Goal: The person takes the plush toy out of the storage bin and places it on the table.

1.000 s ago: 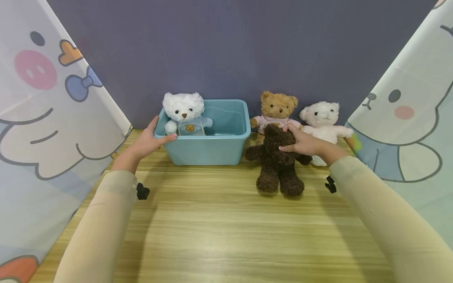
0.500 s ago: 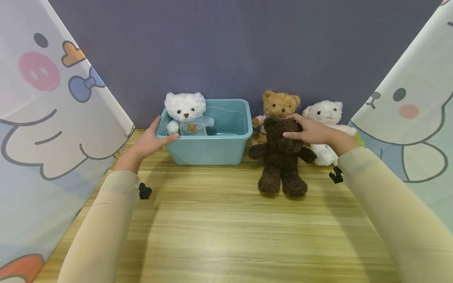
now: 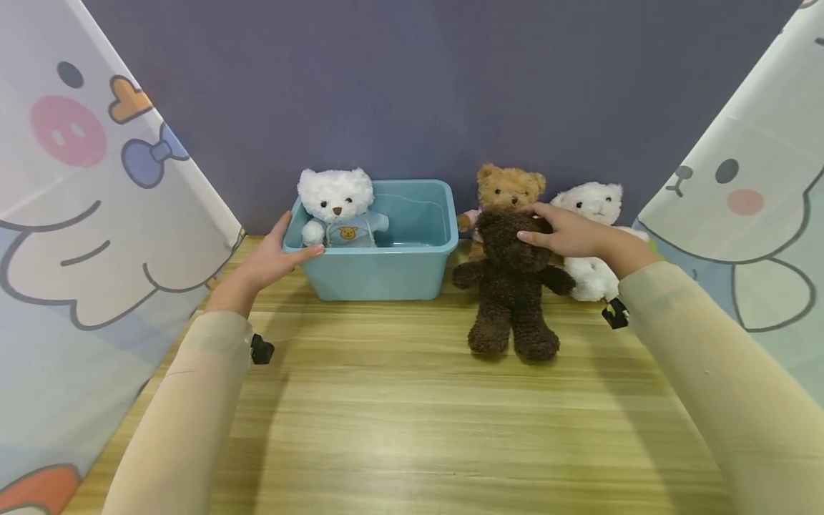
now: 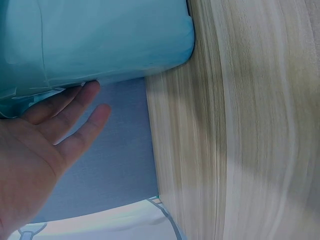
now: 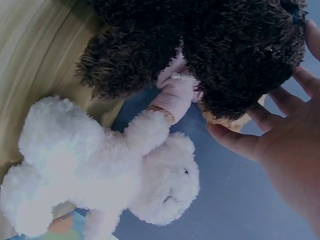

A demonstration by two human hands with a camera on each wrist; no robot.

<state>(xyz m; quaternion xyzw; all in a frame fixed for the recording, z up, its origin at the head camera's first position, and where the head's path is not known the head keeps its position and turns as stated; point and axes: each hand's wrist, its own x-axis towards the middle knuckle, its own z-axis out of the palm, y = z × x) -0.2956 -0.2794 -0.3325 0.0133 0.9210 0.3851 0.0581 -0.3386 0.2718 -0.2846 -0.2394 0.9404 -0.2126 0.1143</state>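
In the head view, my left hand point(image 3: 265, 259) lies at the left corner of a blue plastic bin point(image 3: 380, 275), thumb along the front rim. Its fingers look nearly straight in the left wrist view, touching the bin's side. A white teddy bear point(image 3: 336, 200) in a blue top sits inside the bin, at the left. My right hand point(image 3: 573, 232) holds a dark brown teddy bear point(image 3: 511, 293) by the head, thumb at its face and fingers behind. Behind it sits a tan teddy bear point(image 3: 508, 187) in pink, partly hidden. Another white teddy bear point(image 3: 589, 275) sits under my right wrist.
A wooden tabletop point(image 3: 412, 415) stretches in front of the bin and bears. Close behind them rises a dark grey-blue back panel point(image 3: 386, 86). White cloths with cartoon animals hang at the left point(image 3: 84, 236) and right point(image 3: 753, 236).
My right hand has shifted slightly up and right at the brown bear's head, and the head now tilts more. The left hand stays at the bin's corner. The view has shifted a little.
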